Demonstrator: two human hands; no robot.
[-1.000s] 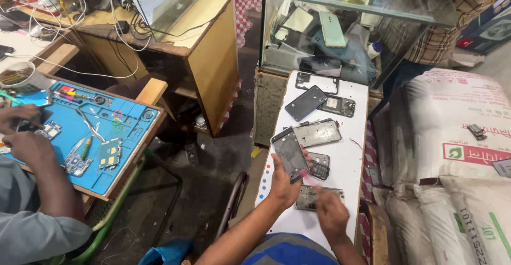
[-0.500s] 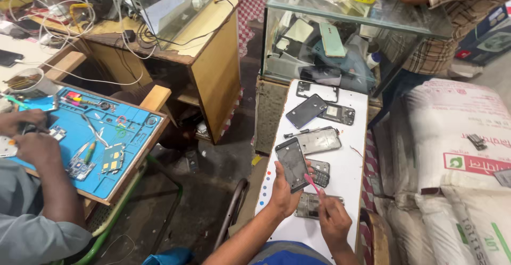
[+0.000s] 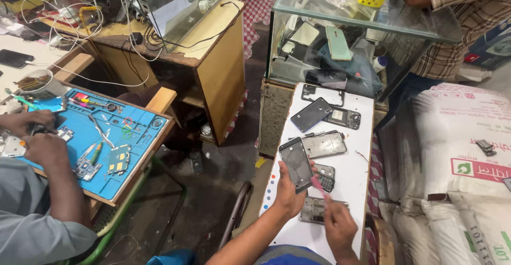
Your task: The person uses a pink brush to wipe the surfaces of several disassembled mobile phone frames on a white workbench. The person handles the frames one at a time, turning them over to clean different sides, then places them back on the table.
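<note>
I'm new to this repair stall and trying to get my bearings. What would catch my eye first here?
Probably the phone screen panel, held up in the left hand over the narrow white board, while the right hand works a thin pink tool along its edge. Dismantled phone frames lie up the board toward a glass case. At far left, another person's hands work on a blue mat.

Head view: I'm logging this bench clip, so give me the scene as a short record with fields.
Setting: phone repair bench
Left hand: holds a phone screen panel tilted up off the white board
Right hand: holds a thin pink tool, tip at the panel's edge
On the board: a dark phone back cover and grey phone frames
Behind the board: a glass case of phone parts
At left: another person's hands working at a blue mat
</note>
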